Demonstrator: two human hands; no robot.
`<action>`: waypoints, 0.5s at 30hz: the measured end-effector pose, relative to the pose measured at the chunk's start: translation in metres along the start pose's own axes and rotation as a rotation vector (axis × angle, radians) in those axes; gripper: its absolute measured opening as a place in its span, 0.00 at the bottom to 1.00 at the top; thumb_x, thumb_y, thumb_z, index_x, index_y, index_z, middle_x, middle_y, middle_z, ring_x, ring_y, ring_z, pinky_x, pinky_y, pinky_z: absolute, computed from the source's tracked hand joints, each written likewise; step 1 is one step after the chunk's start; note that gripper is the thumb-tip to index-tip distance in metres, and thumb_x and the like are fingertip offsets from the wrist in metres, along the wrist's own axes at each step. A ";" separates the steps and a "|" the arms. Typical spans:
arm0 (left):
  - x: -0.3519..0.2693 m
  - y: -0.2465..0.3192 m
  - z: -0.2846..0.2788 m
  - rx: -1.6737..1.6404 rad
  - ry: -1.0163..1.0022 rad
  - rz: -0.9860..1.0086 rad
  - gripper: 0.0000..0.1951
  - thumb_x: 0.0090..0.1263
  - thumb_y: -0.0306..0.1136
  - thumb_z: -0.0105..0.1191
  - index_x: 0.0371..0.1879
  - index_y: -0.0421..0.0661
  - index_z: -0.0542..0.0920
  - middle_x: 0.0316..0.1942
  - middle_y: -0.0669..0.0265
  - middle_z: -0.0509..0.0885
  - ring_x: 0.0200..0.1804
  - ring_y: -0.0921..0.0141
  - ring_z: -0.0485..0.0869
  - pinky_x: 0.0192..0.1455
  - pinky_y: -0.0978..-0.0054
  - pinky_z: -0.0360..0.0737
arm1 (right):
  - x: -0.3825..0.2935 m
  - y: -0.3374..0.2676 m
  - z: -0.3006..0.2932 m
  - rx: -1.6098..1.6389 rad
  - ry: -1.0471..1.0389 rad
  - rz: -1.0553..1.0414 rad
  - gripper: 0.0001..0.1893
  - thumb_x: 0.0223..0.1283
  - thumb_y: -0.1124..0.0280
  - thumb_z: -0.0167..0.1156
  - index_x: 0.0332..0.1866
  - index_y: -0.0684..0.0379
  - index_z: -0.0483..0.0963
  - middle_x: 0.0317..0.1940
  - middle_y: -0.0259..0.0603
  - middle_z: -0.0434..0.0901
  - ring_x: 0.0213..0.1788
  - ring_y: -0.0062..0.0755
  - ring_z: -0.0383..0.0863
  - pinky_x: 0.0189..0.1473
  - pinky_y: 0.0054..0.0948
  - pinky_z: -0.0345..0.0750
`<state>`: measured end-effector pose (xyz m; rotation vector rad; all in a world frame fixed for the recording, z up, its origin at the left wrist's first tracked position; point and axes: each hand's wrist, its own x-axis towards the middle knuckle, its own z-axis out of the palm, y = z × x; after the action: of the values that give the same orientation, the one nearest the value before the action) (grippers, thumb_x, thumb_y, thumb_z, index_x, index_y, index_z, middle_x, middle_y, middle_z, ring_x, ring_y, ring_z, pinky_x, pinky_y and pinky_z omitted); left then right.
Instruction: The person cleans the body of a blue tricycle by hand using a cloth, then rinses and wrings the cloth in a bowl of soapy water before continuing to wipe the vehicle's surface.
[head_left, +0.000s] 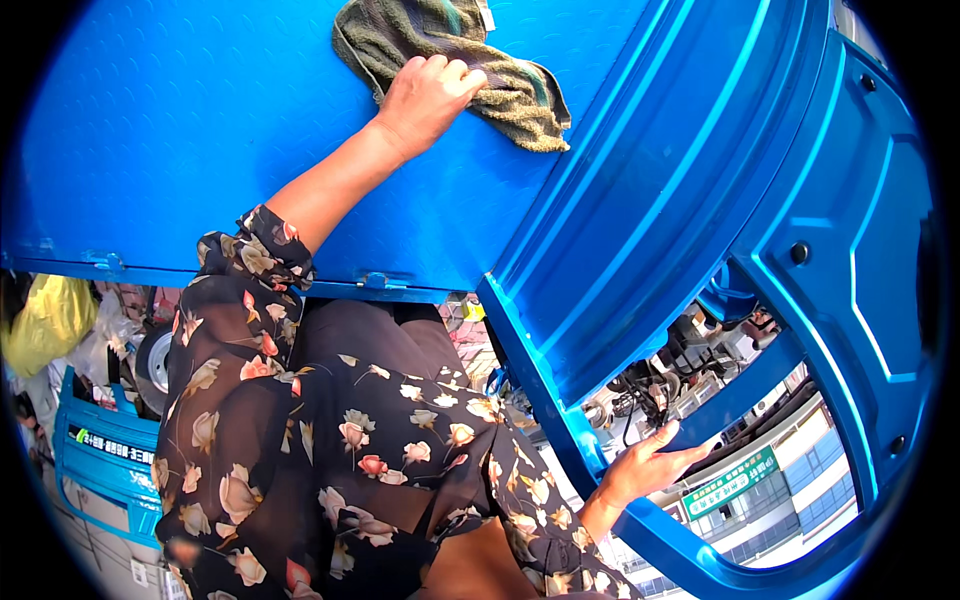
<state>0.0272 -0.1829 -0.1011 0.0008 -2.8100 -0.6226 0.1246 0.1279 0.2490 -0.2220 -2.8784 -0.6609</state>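
My left hand (433, 97) grips a bunched olive-brown terry cloth (517, 97) with dark stripes and a green patch. The cloth lies on the blue metal bed floor (187, 112) of a small cargo vehicle, which has a raised tread pattern. One end of the cloth reaches close to the ribbed blue side panel (637, 180). Lower right, my right hand (649, 465) is held with fingers apart and nothing in it. It is beside the blue tubular frame (660, 532); whether the wrist rests on that tube cannot be told.
Metal latches (375, 281) sit along the near bed edge, against which my body stands. A blue cab panel (832, 225) with black plugs rises at the right. Lower left are a yellow bag (52, 322), a wheel (156, 361) and another blue vehicle part (105, 450).
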 end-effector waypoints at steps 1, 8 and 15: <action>0.003 0.002 -0.004 -0.006 -0.002 0.005 0.02 0.61 0.31 0.54 0.32 0.52 0.78 0.28 0.71 0.77 0.38 0.69 0.82 0.42 0.68 0.78 | 0.000 0.000 -0.001 -0.006 -0.002 0.005 0.33 0.73 0.57 0.52 0.71 0.74 0.54 0.64 0.70 0.65 0.64 0.70 0.68 0.63 0.52 0.68; 0.046 0.001 -0.071 -1.187 -0.097 -0.456 0.07 0.70 0.31 0.56 0.44 0.47 0.82 0.39 0.65 0.85 0.42 0.65 0.84 0.45 0.69 0.82 | -0.003 0.000 -0.001 -0.006 0.006 0.000 0.33 0.74 0.56 0.50 0.71 0.74 0.55 0.64 0.70 0.65 0.65 0.67 0.69 0.64 0.50 0.68; 0.148 -0.027 -0.064 -2.299 0.274 -0.340 0.09 0.78 0.33 0.50 0.43 0.43 0.82 0.40 0.66 0.87 0.39 0.73 0.86 0.46 0.74 0.85 | 0.001 -0.003 0.000 -0.009 -0.002 -0.012 0.34 0.74 0.54 0.51 0.70 0.74 0.55 0.65 0.70 0.65 0.65 0.66 0.68 0.65 0.48 0.67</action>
<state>-0.1015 -0.2424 -0.0192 0.0985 -0.4936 -2.8422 0.1230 0.1253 0.2482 -0.2068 -2.8812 -0.6767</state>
